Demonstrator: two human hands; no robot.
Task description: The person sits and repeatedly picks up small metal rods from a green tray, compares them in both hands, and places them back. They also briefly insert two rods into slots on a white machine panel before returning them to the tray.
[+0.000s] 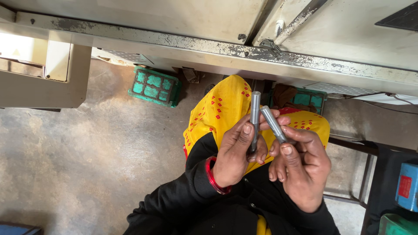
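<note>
2 grey metal rods: one [254, 117] upright, other [273, 125] tilted, tips apart.

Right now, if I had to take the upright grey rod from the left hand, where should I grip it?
Pinch the upright grey rod by its bare upper end, coming from above: that end stands free of the left hand, whose fingers wrap its lower half.

2 rods — upright one [254, 117] and tilted one [273, 124] — both plain matte grey. Cloth over the lap [222, 106]: bright yellow, small red diamond-ish print. Sleeves [183, 196] solid black. Bangle [212, 176] on left wrist glossy red. Crate [154, 86] on floor green-teal, worn; a 2nd green crate [311, 99] holds a brown rag. Machine edge [209, 45] cream-grey, paint chipped to dark specks. Floor [87, 152] mottled grey-brown. Box at right [407, 185] blue with a red label.
</note>
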